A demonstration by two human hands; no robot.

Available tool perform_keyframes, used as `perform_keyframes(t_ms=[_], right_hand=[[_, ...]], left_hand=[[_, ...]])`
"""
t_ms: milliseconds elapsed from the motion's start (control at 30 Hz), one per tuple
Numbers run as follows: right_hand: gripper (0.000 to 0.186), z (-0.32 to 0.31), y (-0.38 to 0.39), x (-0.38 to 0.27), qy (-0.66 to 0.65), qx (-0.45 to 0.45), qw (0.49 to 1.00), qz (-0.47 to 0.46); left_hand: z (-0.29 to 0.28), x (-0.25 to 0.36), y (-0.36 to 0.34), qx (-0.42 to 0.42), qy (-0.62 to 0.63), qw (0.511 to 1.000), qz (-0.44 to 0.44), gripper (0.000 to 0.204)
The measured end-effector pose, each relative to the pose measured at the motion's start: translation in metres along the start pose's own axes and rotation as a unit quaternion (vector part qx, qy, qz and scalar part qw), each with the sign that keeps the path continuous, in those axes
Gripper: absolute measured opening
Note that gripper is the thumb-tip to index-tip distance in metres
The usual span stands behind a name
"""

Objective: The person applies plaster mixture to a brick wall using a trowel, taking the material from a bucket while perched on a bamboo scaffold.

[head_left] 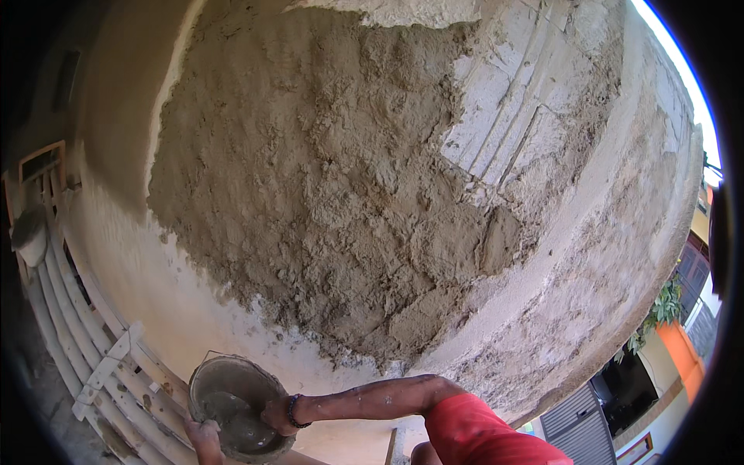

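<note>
A dark bucket [203, 380] with a thin wire handle is tilted towards me at the lower left, with wet grey mortar [232, 415] inside. My left hand [204, 438] grips its near left rim, thumb over the edge. Over the right side of the bucket's mouth, my right hand [277, 416] reaches in, a dark beaded bracelet at its wrist. Its fingers are curled down into the bucket; whatever they hold is hidden. In front of me, a wide patch of rough wet mortar [310, 178] covers the wall.
Bare pale wall with grooves [511, 101] borders the mortar at the upper right. Smooth cream wall [116, 225] lies to the left. A slatted wooden platform [101, 349] runs along the lower left, with another bucket [31, 236] on it. A grey gate [577, 430] and leaves [659, 314] show at right.
</note>
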State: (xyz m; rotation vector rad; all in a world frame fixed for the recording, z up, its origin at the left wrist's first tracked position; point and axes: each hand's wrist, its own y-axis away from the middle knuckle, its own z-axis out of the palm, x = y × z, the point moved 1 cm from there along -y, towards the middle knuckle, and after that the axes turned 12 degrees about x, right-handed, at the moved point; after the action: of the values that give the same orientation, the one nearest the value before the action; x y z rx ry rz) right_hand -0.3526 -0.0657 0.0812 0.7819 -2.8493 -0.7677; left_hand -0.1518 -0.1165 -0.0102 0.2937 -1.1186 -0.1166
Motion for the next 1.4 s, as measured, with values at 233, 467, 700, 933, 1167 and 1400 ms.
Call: perform_keyframes(t_ms=[233,467,700,933,1167,1400], right_hand=[[0.027,0.01,0.002,-0.023,-0.332,0.033,0.936,0.11],[0.025,-0.067,0.035,-0.006,-0.058,0.187,0.97,0.147],[0.022,0.003,0.018,-0.005,0.04,0.096,0.993,0.05],[0.027,-0.012,0.051,-0.043,0.023,0.058,0.998,-0.011],[0.027,-0.079,0.034,-0.005,0.151,0.149,0.976,0.05],[0.024,-0.041,-0.012,-0.013,0.17,0.059,0.982,0.058]], left_hand=[[-0.011,0.001,0.011,0.002,-0.044,0.999,0.008,0.073],[-0.022,0.001,0.007,-0.017,0.035,0.995,0.096,0.072],[0.006,0.043,0.035,-0.035,-0.049,0.998,-0.013,0.057],[-0.003,0.051,0.038,-0.057,-0.003,0.998,-0.037,0.061],[-0.003,0.055,0.042,-0.042,-0.032,0.998,-0.042,0.059],[0.021,0.041,0.037,-0.049,-0.032,0.998,-0.032,0.057]])
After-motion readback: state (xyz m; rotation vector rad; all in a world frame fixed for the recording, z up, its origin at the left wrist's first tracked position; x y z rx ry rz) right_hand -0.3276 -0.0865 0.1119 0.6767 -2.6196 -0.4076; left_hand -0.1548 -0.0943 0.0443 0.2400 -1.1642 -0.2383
